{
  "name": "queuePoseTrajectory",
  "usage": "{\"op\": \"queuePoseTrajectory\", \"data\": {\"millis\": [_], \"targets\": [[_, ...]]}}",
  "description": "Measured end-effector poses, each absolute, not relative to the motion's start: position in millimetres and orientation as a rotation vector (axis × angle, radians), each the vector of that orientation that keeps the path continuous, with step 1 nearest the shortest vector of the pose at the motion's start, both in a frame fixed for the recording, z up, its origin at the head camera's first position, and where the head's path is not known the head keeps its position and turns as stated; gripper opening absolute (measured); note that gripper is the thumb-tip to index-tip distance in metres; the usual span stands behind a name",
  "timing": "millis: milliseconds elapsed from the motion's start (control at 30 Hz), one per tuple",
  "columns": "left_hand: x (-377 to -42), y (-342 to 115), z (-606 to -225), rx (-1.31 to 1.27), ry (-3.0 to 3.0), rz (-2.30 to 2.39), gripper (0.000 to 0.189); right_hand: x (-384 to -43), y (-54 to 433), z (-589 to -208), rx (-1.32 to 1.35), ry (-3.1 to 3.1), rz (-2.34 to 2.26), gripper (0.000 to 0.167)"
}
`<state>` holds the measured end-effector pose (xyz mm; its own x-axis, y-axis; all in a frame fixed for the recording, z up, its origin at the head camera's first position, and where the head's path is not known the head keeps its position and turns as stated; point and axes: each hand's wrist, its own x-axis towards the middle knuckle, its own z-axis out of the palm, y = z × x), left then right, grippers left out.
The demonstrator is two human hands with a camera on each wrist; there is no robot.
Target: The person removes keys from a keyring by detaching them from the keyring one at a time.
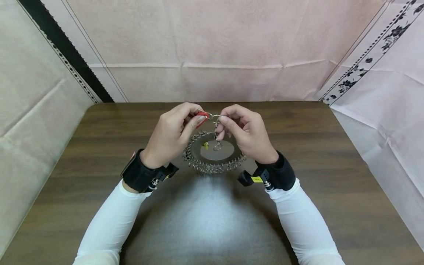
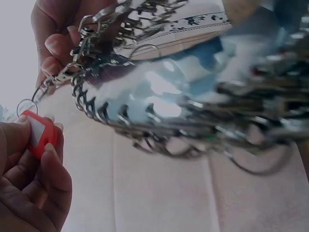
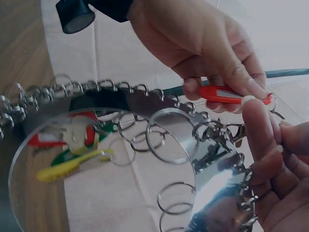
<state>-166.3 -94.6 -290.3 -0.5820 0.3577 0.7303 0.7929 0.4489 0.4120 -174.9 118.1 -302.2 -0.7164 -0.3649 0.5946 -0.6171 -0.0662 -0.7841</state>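
Nearest, at the middle of the table (image 1: 212,221), is the chain-edged rack (image 1: 196,150); beyond it, the left hand's (image 1: 172,129) grip clamps the red tag (image 1: 203,115) at its eleven o'clock, while the right hand's (image 1: 247,129) grip, at two o'clock, pinches the linked metal ring (image 1: 215,115). Steady left fingers and small right-hand moves, clear of the rack's chain, probably serve best.

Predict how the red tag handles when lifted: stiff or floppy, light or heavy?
Probably stiff: the red tag keeps a flat shape in the left hand. Likely light, as it looks small and thin against the fingers. It may swivel freely where the metal ring joins its end.
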Motion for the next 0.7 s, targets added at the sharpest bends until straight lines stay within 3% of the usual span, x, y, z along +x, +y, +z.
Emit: {"op": "queuePoseTrajectory", "data": {"millis": [700], "targets": [[-164, -98, -302, -1.130, -2.180, -0.923, 0.011, -169, 121, -301, 1.056, -1.928, 2.036, 0.014]]}}
